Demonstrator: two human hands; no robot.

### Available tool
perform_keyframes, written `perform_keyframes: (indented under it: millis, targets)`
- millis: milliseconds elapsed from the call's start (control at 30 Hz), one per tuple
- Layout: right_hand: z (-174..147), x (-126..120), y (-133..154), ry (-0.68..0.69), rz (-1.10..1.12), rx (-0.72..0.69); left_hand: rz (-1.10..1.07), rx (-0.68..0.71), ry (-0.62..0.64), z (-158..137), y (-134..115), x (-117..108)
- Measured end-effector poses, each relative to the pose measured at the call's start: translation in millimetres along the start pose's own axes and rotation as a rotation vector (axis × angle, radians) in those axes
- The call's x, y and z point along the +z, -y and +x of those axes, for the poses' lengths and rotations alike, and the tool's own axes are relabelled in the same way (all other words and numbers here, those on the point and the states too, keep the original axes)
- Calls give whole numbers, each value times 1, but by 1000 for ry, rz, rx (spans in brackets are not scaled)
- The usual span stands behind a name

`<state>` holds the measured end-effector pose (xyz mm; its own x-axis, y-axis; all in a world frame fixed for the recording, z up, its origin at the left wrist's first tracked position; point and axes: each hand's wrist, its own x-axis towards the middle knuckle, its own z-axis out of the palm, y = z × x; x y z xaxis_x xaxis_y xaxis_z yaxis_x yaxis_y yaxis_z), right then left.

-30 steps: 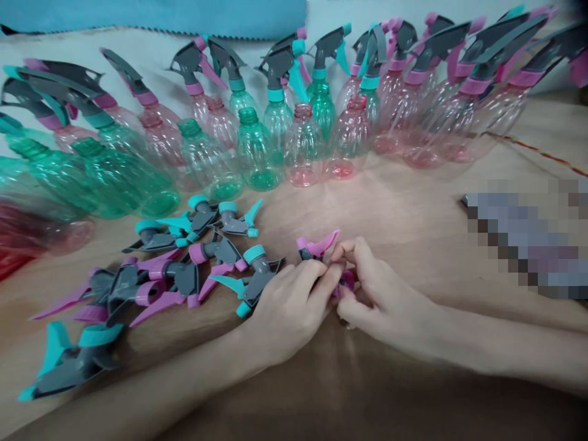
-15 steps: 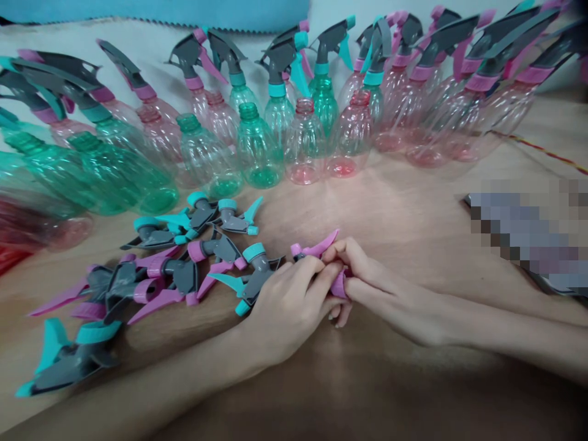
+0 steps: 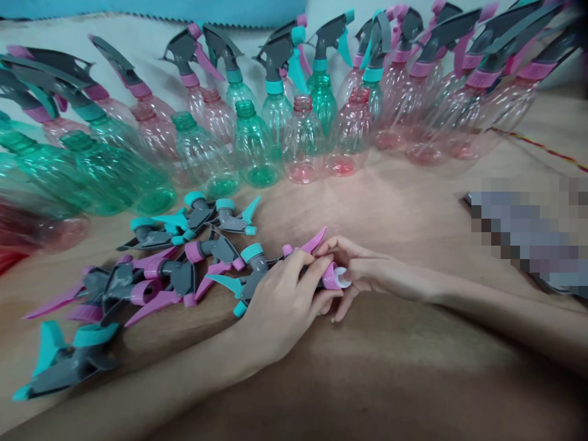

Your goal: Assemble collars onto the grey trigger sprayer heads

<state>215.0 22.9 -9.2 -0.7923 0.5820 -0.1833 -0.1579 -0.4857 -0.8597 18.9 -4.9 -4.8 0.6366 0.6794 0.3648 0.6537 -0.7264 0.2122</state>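
My left hand [image 3: 282, 294] is closed around a grey and pink trigger spray head [image 3: 328, 277], its pink collar facing right and its pink trigger pointing up. A white round insert [image 3: 341, 278] shows in the collar's mouth. My right hand [image 3: 365, 266] is curled against the collar end, with its thumb at the insert and other fingers behind the collar; some fingertips are hidden. Just left of my left hand lies a grey and teal spray head [image 3: 254, 269], and a pile of pink and teal spray heads [image 3: 177, 275] spreads further left.
Open-necked bottles, such as a green bottle [image 3: 257, 150] and a pink bottle [image 3: 303, 144], stand behind the spray heads. Further back are bottles with heads fitted, like a teal-collared bottle [image 3: 324, 92]. A blurred flat object [image 3: 523, 239] and a twisted cord [image 3: 537, 147] lie right.
The white insert now shows in the pink collar, where only the collar showed before. My right thumb has shifted onto it, and the spray head has moved slightly left.
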Motion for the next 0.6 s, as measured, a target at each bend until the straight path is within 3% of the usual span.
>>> perform_keyframes:
  millis: [100,267,600]
  targets:
    - [-1,-11,10,58,-61,90,-46,-13,2,-1,0,-1]
    - [-3,-21,25,-8,-212,194,-53,-24,-12,0,2,0]
    - [-2,-38,22,-41,-233,121,-96,-66,-91,-1,1,-2]
